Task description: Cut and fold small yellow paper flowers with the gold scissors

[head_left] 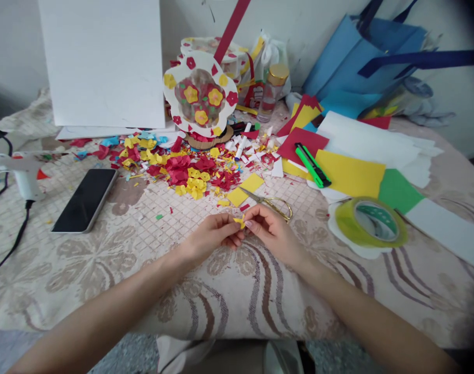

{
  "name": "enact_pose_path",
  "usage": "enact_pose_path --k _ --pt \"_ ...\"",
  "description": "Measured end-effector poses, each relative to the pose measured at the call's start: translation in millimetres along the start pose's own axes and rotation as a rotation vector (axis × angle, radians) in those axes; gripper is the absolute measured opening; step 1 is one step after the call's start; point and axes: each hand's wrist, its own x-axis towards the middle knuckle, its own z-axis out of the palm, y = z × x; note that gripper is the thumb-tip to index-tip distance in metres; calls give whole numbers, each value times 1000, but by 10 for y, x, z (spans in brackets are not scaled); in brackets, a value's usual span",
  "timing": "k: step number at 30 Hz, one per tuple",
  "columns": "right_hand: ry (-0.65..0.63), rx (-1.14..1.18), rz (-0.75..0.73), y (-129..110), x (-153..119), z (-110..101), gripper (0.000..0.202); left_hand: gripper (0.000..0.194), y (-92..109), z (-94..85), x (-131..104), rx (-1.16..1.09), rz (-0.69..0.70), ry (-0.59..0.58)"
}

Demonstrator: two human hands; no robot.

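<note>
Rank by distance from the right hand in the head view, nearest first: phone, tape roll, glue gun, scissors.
From the right hand:
1. Scissors: just beyond its fingers.
2. Tape roll: off to the right.
3. Phone: left side, past the other hand.
4. Glue gun: far left, on the phone's outer side.

The worktop [256, 317] has a pale, patterned cloth [143, 244], and scissors [263, 199] lie on it. Just to the left of the scissors is yellow paper [253, 183]; farther back on that side spreads a heap of red and yellow paper flowers [180, 169]. Well left of the scissors are a phone [84, 200] and a white glue gun [26, 179]. To their right, coloured sheets [349, 171] overlap near a white cutout [369, 253] under a tape roll [346, 221].
</note>
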Motion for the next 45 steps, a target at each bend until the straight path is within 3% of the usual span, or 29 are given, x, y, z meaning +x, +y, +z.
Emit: enact_pose_path --k 8,17,29,33,40,45 --pt "17 -59 -37 -25 -2 14 6 21 11 17 -12 46 3 23" --pt "49 -81 -22 -17 31 55 4 14 -56 35 29 317 174 82" --pt "65 -30 34 -7 23 44 2 11 -39 65 13 -15 27 16" --pt "67 -54 3 11 24 47 3 11 -44 59 16 18 49 27" --pt "97 -91 -29 22 22 68 2 8 -70 80 -1 222 211 94" --pt "120 -112 -35 27 23 71 2 9 -40 118 -8 170 174 92"
